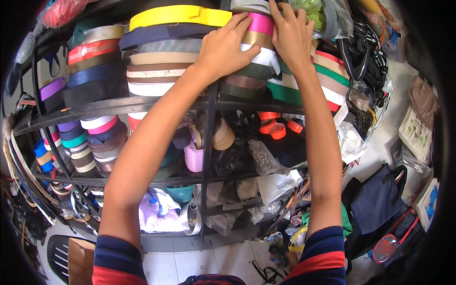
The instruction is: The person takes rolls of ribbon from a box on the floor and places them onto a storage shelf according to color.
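Note:
My left hand [227, 47] reaches up to a tall stack of ribbon and webbing rolls on the top shelf. Its fingertips rest at the left edge of a magenta ribbon roll [261, 23], and its thumb sticks out apart by a white roll [264, 58]. On the stack's other side is my right hand [293, 38], its fingers spread and pointing up. A gold-brown roll [259, 39] lies under the magenta one, and a grey-white roll [250, 6] sits above it. Neither hand has a roll lifted off the stack.
A yellow webbing roll [180, 16] tops the neighbouring stack. Black shelf bars [206, 137] divide the rack. Lower down are orange tape rolls [277, 130] and a pink container [194, 159]. Black straps [365, 52] hang at right, above a dark blue bag [375, 202].

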Motion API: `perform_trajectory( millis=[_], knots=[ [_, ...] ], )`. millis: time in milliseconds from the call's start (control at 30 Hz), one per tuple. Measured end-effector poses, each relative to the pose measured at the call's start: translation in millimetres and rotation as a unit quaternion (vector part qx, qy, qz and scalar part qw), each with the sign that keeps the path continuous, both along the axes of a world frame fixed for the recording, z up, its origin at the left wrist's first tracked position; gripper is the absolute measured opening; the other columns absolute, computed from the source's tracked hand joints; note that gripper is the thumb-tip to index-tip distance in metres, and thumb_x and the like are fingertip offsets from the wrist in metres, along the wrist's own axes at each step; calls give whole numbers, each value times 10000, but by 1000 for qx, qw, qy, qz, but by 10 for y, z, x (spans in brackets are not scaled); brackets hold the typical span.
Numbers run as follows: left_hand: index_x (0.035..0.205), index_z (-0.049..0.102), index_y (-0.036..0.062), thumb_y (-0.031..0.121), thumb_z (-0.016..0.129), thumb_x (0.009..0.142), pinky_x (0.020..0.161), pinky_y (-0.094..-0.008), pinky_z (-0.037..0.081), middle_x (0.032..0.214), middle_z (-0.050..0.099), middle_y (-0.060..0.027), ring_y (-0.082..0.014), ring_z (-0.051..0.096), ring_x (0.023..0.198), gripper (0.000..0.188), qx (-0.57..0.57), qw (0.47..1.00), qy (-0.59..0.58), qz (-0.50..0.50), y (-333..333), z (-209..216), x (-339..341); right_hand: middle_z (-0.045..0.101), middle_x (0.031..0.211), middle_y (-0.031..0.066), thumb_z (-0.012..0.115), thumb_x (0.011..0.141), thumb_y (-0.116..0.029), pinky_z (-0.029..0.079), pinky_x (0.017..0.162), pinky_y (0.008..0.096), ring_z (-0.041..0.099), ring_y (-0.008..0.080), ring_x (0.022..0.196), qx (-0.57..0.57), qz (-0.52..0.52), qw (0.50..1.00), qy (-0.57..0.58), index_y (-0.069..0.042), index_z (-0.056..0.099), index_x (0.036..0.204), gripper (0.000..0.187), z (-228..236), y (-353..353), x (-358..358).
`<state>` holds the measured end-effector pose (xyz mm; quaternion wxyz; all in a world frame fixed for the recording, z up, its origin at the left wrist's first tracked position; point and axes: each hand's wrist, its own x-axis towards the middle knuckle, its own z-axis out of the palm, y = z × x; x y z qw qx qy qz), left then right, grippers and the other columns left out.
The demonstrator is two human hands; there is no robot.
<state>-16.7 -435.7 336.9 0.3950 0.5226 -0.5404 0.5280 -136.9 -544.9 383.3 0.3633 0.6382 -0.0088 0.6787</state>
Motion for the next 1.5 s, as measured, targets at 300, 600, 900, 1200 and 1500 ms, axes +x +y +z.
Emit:
perform_trajectory(
  millis=[300, 600, 900, 1200, 1500],
  knots=[
    [1258, 516, 25, 315, 590, 786, 905, -445, 466, 1365, 441, -157, -394, 581, 1026, 558, 25, 999, 15, -21, 31, -35, -44, 504, 1245, 159, 548, 747, -46, 323, 942, 456, 435, 316, 1161, 0, 12, 999, 52, 25, 453, 1303, 568, -179, -199, -58],
    [1317, 497, 47, 49, 591, 837, 754, -255, 482, 1357, 431, -130, -182, 593, 969, 489, 3, 967, 131, -217, 718, -672, -254, 468, 1358, 153, 568, 771, 16, 301, 1045, 500, 400, 359, 1277, 32, 99, 989, 109, -10, 502, 1281, 516, -1006, 152, -440],
    [1382, 391, -9, 399, 516, 908, 845, -344, 479, 1406, 377, -181, -315, 523, 1169, 638, 71, 811, 352, -462, 1187, -1982, -780, 413, 1394, 215, 566, 876, -95, 377, 1007, 393, 485, 296, 1215, 508, 389, 764, 89, 59, 408, 1347, 520, -3078, 794, -1876],
    [1358, 373, -49, 347, 439, 941, 843, -393, 493, 1314, 461, -258, -343, 541, 1123, 578, 240, 613, 552, -512, 1016, -3742, -2076, 535, 1275, 144, 523, 932, -140, 426, 926, 328, 558, 214, 1112, 733, 260, 620, -107, -1, 409, 1338, 444, -4336, 1649, -3450],
    [1161, 532, -45, 149, 491, 941, 731, -318, 513, 997, 626, -170, -225, 633, 840, 296, 451, 465, 577, -497, 555, -4418, -4098, 677, 964, 97, 553, 926, -165, 484, 779, 284, 649, 159, 894, 762, 61, 601, -232, -9, 526, 1203, 319, -5168, 1801, -5457]
  ],
)
